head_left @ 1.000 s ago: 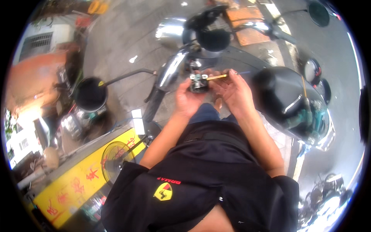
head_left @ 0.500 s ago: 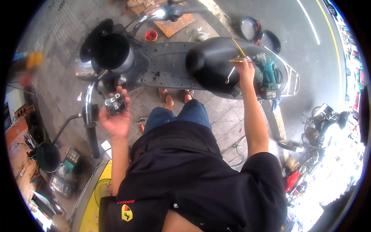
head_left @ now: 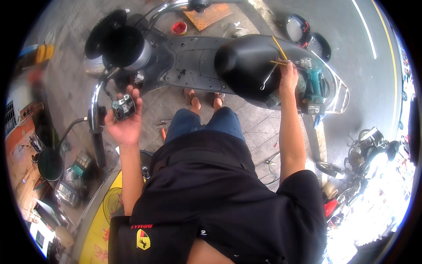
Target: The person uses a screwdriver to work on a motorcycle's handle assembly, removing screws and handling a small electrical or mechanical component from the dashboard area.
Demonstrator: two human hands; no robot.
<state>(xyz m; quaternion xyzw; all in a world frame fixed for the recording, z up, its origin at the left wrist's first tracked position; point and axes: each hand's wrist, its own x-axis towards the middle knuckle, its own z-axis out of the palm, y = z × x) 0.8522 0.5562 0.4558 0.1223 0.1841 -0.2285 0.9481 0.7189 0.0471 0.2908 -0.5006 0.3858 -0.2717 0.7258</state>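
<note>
My left hand (head_left: pixel 124 130) is raised palm up near the scooter's handlebar, its fingers curled round a small silver-and-black metal part (head_left: pixel 123 107). Over the black scooter seat (head_left: pixel 246 61), my right hand (head_left: pixel 288 79) is closed at the fingertips on thin yellow sticks (head_left: pixel 280 48), one pointing away from me and one to the left. Exactly how the fingers grip them is too small to make out. Beside that hand a silver wrench (head_left: pixel 266 80) lies on the seat. Just right of it rests a teal cordless power tool (head_left: pixel 314 83) with a battery.
The scooter's grey floorboard (head_left: pixel 195 61) spans between seat and front end. A chrome handlebar with a black grip (head_left: pixel 99 145) and a round mirror (head_left: pixel 50 165) reach toward my left. Beyond the scooter stand a red tub (head_left: pixel 179 28) and round black containers (head_left: pixel 298 29). Another motorcycle (head_left: pixel 369 145) is at right.
The whole view has shifted slightly. My left hand has tilted the metal part to another angle. My right hand has moved a little right with the yellow sticks, showing more of the wrench.
</note>
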